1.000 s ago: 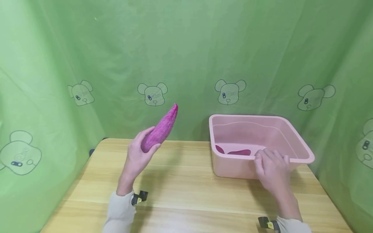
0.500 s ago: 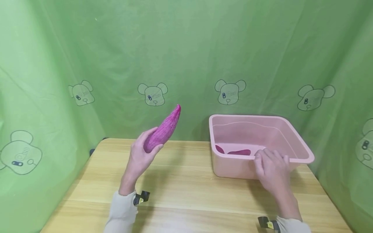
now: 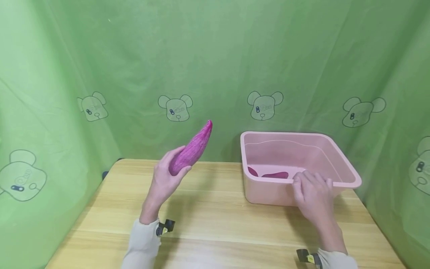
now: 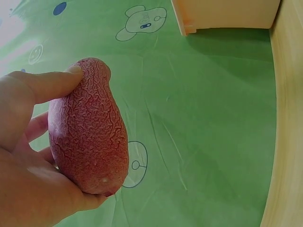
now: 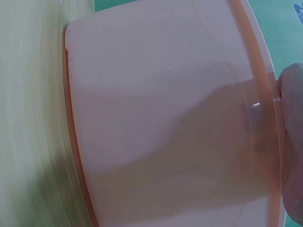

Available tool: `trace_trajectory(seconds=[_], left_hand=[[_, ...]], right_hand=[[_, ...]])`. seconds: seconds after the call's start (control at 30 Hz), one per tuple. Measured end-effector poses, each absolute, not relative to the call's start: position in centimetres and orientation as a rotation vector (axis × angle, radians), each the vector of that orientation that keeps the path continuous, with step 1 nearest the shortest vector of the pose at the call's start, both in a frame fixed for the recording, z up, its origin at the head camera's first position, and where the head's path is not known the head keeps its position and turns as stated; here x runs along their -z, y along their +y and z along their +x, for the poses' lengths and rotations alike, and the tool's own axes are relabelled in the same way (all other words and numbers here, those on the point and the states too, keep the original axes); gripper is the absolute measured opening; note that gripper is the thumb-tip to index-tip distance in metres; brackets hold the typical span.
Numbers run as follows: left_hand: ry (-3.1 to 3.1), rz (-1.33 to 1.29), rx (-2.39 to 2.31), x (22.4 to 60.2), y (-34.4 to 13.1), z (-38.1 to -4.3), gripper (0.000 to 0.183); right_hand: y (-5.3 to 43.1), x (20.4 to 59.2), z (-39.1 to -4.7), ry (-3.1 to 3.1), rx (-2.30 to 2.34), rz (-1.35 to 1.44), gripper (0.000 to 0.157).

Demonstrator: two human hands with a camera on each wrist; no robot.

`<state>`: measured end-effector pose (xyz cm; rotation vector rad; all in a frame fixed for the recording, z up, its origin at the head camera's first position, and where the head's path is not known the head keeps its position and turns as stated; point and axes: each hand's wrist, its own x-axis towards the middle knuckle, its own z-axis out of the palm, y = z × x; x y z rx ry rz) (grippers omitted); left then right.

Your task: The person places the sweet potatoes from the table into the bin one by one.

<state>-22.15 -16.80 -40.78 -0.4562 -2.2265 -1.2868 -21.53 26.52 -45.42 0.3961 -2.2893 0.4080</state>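
A purple sweet potato [image 3: 192, 151] with a tapered tip is held up over the table by my left hand [image 3: 164, 181]. Its tip points up and to the right. In the left wrist view the wrinkled skin of the sweet potato [image 4: 92, 132] shows up close, with the thumb along one side and fingers partly hidden behind it. My right hand [image 3: 314, 196] grips the near rim of a pink plastic basin [image 3: 268, 192], fingers curled over the edge. The right wrist view shows the outer wall of the basin [image 5: 142, 123] beside that hand.
Inside the basin lie two purple pieces, a longer one [image 3: 275, 175] and one partly hidden [image 3: 252, 171] behind the near wall. The wooden table [image 3: 215, 231] reaches back to a green curtain [image 3: 215, 67] printed with bear heads, which also closes off both sides.
My left hand has drifted a little to the right, carrying the sweet potato with it. My right hand stays on the basin's rim, and the basin stands where it was.
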Motion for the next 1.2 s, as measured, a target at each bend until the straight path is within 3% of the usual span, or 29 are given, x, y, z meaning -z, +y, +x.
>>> trace_trajectory(seconds=[1.2], left_hand=[[-2.223,-0.516,1.265,40.2,-14.7,-22.7,0.06]], right_hand=[[26.5,45.5,-21.6,-2.305,-0.415,0.384,0.023]])
